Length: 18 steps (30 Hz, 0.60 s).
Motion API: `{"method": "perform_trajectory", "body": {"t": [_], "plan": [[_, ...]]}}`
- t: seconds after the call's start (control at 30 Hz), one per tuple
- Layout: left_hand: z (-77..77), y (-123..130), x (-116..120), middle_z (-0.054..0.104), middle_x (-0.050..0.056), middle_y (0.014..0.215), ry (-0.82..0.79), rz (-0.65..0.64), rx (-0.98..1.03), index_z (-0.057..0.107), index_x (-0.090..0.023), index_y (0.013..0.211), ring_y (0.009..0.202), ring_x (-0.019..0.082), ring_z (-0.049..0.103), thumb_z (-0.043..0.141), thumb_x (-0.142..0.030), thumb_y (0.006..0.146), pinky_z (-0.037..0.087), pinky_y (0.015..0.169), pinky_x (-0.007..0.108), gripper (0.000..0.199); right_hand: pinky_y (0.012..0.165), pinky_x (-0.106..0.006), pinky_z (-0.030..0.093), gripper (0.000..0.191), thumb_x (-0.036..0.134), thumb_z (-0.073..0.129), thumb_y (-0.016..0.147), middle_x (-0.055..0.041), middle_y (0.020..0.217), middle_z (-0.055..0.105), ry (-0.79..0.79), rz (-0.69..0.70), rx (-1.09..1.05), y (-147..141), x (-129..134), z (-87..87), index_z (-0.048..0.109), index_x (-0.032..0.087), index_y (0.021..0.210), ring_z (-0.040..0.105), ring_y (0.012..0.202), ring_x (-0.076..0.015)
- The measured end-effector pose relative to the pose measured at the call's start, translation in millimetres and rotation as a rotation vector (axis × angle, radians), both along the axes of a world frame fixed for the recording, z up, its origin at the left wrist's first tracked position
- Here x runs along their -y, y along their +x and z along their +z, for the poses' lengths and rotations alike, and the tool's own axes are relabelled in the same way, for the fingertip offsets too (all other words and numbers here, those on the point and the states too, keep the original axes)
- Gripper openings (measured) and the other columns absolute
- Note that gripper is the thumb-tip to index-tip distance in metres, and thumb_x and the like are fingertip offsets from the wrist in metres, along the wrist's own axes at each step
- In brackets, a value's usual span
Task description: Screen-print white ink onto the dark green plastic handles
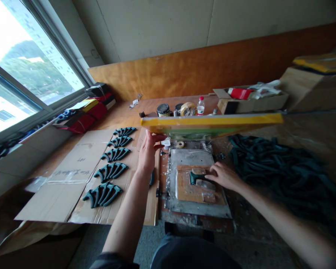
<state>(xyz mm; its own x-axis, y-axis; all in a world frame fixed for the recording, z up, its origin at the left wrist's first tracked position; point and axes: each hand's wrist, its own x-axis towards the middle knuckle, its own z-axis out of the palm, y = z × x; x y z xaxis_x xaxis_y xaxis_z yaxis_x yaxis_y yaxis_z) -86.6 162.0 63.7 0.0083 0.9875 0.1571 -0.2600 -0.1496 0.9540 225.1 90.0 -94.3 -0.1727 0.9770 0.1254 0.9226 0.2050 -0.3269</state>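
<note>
A yellow-framed printing screen [212, 120] is tilted up over a metal base plate [184, 158]. My left hand [148, 151] grips the frame's left corner from below. My right hand [224, 175] rests on a dark teal strap piece [194, 177] that lies in a wooden jig [187, 188] on the plate. The fingertips press the piece against the jig's blocks.
Rows of fanned teal strap pieces [112, 171] lie on flattened cardboard [72, 179] at the left. A large heap of dark straps [280, 168] fills the right. Ink tins [163, 109], tape roll [187, 108], a bottle [201, 106] and a box [249, 100] stand behind.
</note>
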Motion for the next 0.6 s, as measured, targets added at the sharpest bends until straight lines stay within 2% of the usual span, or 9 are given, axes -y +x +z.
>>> {"method": "perform_trajectory", "body": {"t": [0.07, 0.13, 0.2, 0.27, 0.33, 0.4, 0.47, 0.5, 0.6], "plan": [[-0.9, 9.0, 1.9, 0.071, 0.007, 0.094, 0.004, 0.076, 0.027, 0.058, -0.020, 0.112, 0.088, 0.018, 0.066, 0.043, -0.064, 0.087, 0.050, 0.068, 0.026, 0.053, 0.071, -0.032, 0.044, 0.022, 0.038, 0.058, 0.086, -0.0074, 0.085, 0.063, -0.080, 0.011, 0.095, -17.1, 11.7, -15.6, 0.056, 0.020, 0.073, 0.061, 0.082, -0.0226], [-19.8, 17.3, 23.3, 0.071, 0.009, 0.096, -0.090, 0.093, 0.025, 0.057, -0.018, 0.116, 0.084, 0.018, 0.067, 0.046, -0.064, 0.086, 0.050, 0.066, 0.025, 0.056, 0.069, -0.030, 0.043, 0.017, 0.029, 0.052, 0.090, -0.0074, 0.081, 0.064, -0.098, -0.055, 0.101, -33.6, 19.7, -20.6, 0.052, 0.020, 0.076, 0.061, 0.079, -0.0215], [-53.4, 26.4, 59.9, 0.072, 0.014, 0.094, -0.334, -0.067, -0.040, 0.061, -0.012, 0.108, 0.080, 0.021, 0.068, 0.051, -0.068, 0.080, 0.049, 0.060, 0.025, 0.063, 0.064, -0.030, 0.043, 0.018, 0.027, 0.045, 0.094, -0.0065, 0.075, 0.062, -0.042, -0.163, 0.028, -53.6, 29.4, -17.7, 0.049, 0.021, 0.078, 0.061, 0.071, -0.0202], [-90.7, 36.5, 100.7, 0.070, 0.020, 0.105, -0.639, -0.325, -0.122, 0.063, -0.011, 0.109, 0.090, 0.028, 0.068, 0.059, -0.072, 0.071, 0.050, 0.057, 0.027, 0.071, 0.064, -0.031, 0.045, 0.019, 0.028, 0.040, 0.097, -0.0072, 0.076, 0.061, 0.096, -0.224, -0.056, -81.0, 43.0, -10.9, 0.048, 0.021, 0.081, 0.060, 0.071, -0.0210], [-120.0, 44.7, 132.0, 0.065, 0.019, 0.119, -0.774, -0.330, -0.056, 0.061, -0.016, 0.114, 0.104, 0.031, 0.065, 0.059, -0.073, 0.070, 0.053, 0.062, 0.030, 0.072, 0.069, -0.034, 0.048, 0.016, 0.025, 0.040, 0.096, -0.0087, 0.081, 0.062, 0.238, -0.120, -0.098, -110.0, 57.4, -2.8, 0.050, 0.021, 0.085, 0.060, 0.079, -0.0229], [-137.1, 44.0, 144.9, 0.064, 0.019, 0.120, -0.793, -0.230, 0.034, 0.060, -0.016, 0.111, 0.104, 0.029, 0.065, 0.058, -0.072, 0.072, 0.053, 0.063, 0.030, 0.068, 0.077, -0.036, 0.049, 0.012, 0.019, 0.042, 0.094, -0.0079, 0.088, 0.063, 0.280, 0.116, -0.104, -124.3, 66.7, 4.1, 0.054, 0.021, 0.091, 0.060, 0.087, -0.0230], [-146.5, 27.0, 139.5, 0.067, 0.018, 0.114, -0.756, -0.130, 0.033, 0.059, -0.014, 0.106, 0.092, 0.026, 0.069, 0.057, -0.071, 0.073, 0.052, 0.059, 0.028, 0.065, 0.083, -0.037, 0.048, 0.019, 0.013, 0.042, 0.091, -0.0071, 0.096, 0.063, 0.256, 0.284, -0.085, -107.1, 66.5, 5.1, 0.057, 0.022, 0.098, 0.058, 0.094, -0.0226], [-150.8, 11.6, 132.6, 0.068, 0.018, 0.111, -0.739, -0.083, -0.013, 0.058, -0.014, 0.103, 0.085, 0.025, 0.070, 0.055, -0.072, 0.074, 0.051, 0.057, 0.027, 0.065, 0.084, -0.038, 0.048, 0.023, 0.011, 0.041, 0.090, -0.0076, 0.100, 0.063, 0.240, 0.290, -0.063, -84.9, 62.7, 1.3, 0.058, 0.022, 0.100, 0.057, 0.096, -0.0232], [-169.5, -51.7, 109.7, 0.069, 0.016, 0.108, -0.746, 0.109, -0.275, 0.057, -0.014, 0.099, 0.075, 0.019, 0.070, 0.036, -0.072, 0.083, 0.051, 0.059, 0.026, 0.064, 0.080, -0.045, 0.046, 0.034, 0.009, 0.038, 0.081, -0.0155, 0.105, 0.062, 0.247, 0.066, 0.065, 20.8, 45.4, -33.3, 0.063, 0.022, 0.100, 0.056, 0.100, -0.0299]]}}
